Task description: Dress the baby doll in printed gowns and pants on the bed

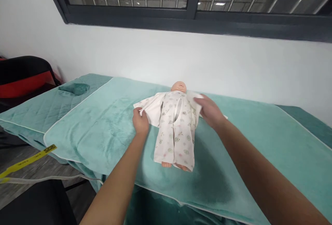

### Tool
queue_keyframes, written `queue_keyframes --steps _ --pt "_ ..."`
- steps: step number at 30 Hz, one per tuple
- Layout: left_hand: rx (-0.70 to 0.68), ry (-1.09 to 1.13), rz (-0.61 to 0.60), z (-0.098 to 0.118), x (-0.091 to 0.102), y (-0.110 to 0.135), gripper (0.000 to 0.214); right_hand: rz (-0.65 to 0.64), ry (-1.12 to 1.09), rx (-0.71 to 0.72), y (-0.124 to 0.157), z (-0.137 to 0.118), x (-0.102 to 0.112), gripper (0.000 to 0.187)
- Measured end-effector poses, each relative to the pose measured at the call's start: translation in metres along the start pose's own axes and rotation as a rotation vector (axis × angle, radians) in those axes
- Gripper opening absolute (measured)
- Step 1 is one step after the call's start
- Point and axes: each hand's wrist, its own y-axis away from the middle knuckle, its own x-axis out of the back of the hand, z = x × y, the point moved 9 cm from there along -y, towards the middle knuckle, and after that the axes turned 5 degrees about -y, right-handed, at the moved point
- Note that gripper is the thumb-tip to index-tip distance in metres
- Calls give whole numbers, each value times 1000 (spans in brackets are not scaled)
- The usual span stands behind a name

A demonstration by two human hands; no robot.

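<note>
A baby doll [178, 87] lies on its back on a teal towel [103, 128], head toward the wall, feet toward me. It wears a white printed baby suit [176, 131] that is open down the front. My left hand [140, 120] is closed on the suit's left sleeve, pulled out to the side. My right hand [210, 111] pinches the suit's right sleeve near the doll's shoulder.
The towel covers a teal quilted massage bed [38, 109] with a face hole [74, 88] at its left end. A white wall and a barred window lie behind. A black and red chair [23, 76] stands at the left. A yellow tape [28, 161] hangs at lower left.
</note>
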Motion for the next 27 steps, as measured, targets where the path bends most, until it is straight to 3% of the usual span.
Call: queue_keyframes --steps 4,6,10,14,16,19,21,23,24,25,26,27 --pt "-2 -5 -12 0 -1 0 20 -242 607 213 24 -6 -74 9" --pt "-6 -8 -20 0 -3 0 21 -313 748 290 40 -3 -88 7" --pt "-2 -35 -71 -3 -11 0 28 -280 687 160 46 0 -73 10" --pt "13 44 -146 5 -19 -8 25 -124 496 31 18 -6 -50 21" --pt "-18 143 -137 27 -18 -13 22 -36 396 7 -3 -5 -42 21" --pt "-194 225 -167 87 -20 -4 23 119 312 38 -37 -1 -29 19" --pt "-422 187 -336 137 -34 20 25 243 339 74 -57 2 -17 17" --pt "-635 119 -698 172 -61 60 27 354 418 79 -74 8 -6 13" --pt "-687 128 -911 180 -73 80 27 388 470 60 -82 13 -3 12" --pt "-661 176 -1064 181 -81 90 28 406 521 28 -89 18 -1 13" --pt "-585 246 -1126 179 -85 87 28 409 565 -12 -96 24 0 14" --pt "-479 317 -1087 174 -88 72 28 399 599 -54 -102 30 0 17"
